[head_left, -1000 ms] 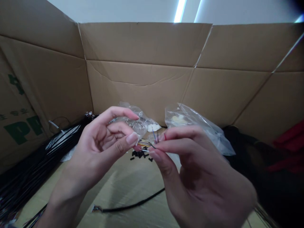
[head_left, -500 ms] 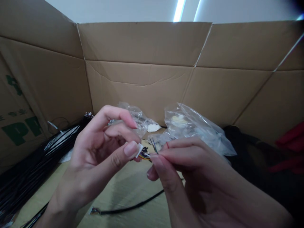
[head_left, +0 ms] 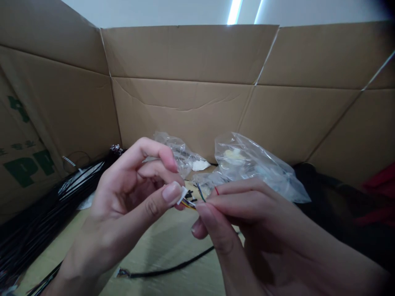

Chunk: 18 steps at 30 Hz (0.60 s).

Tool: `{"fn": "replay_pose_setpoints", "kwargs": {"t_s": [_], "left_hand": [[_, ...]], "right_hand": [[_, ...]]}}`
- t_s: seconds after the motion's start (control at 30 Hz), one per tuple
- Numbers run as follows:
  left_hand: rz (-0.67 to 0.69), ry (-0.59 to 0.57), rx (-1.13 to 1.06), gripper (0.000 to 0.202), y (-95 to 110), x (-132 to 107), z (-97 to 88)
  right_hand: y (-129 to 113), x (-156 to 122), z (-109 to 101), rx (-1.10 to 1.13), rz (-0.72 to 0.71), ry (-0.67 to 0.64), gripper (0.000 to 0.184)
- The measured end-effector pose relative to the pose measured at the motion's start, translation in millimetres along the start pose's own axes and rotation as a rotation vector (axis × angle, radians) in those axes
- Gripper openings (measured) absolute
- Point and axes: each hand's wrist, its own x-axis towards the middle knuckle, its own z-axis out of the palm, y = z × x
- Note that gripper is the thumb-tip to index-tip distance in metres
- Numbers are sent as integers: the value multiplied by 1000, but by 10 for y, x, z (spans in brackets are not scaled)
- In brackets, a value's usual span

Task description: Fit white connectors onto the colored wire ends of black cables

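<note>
My left hand [head_left: 129, 205] pinches a small white connector [head_left: 182, 195] between thumb and fingers. Several thin coloured wires [head_left: 193, 201] run from that connector to my right hand [head_left: 247, 222], which pinches them between thumb and forefinger; a red wire and a dark one stick up past the fingertips. Both hands meet in the middle of the view, above a cardboard surface. A few small black pieces [head_left: 190, 195] lie just behind the fingers.
Tall cardboard walls [head_left: 185, 98] enclose the work area. Two clear plastic bags [head_left: 249, 164] with small parts lie behind my hands. A bundle of black cables [head_left: 46, 205] lies at the left, one loose black cable [head_left: 166, 269] runs across the cardboard floor, and red cloth [head_left: 379, 193] shows at far right.
Both hands have dropped slightly and drawn closer to me. The white connector now shows at my left thumb tip. My right fingers have shifted along the wires.
</note>
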Motion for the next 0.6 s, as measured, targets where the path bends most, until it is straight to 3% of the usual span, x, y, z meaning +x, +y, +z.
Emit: {"fn": "replay_pose_setpoints", "kwargs": {"t_s": [0.27, 0.4, 0.6], "left_hand": [[11, 33, 34, 11, 6, 31, 41], [3, 20, -4, 11, 22, 24, 27], [-22, -6, -76, 11, 13, 6, 42]], "right_hand": [[-71, 38, -60, 6, 105, -87, 18], [-46, 29, -59, 11, 28, -38, 18], [-108, 31, -70, -25, 100, -79, 17]]}}
